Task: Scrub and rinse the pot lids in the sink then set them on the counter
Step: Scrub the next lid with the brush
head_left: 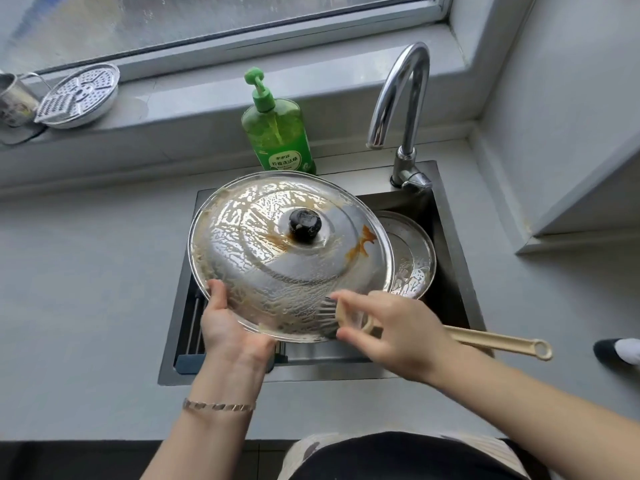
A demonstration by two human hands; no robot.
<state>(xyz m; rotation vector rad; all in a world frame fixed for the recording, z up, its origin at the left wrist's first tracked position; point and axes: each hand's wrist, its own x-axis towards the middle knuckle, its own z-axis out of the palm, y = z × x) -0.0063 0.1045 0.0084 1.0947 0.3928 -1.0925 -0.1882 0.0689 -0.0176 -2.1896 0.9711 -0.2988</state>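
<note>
A large steel pot lid (277, 271) with a black knob, brown stains and soapy streaks is held tilted above the dark sink (453, 271). My left hand (230, 327) grips its lower left rim from underneath, thumb on top. My right hand (394, 332) holds a beige long-handled brush (491, 342) and presses the bristles against the lid's lower right edge. A smaller steel lid (412, 258) leans inside the sink behind the large one, partly hidden by it.
A green dish soap pump bottle (277, 133) stands behind the sink and a chrome faucet (401, 109) rises at its back right. Grey counter (86, 289) spreads on both sides. On the windowsill at left sit a steamer plate (79, 95) and a metal cup (14, 102).
</note>
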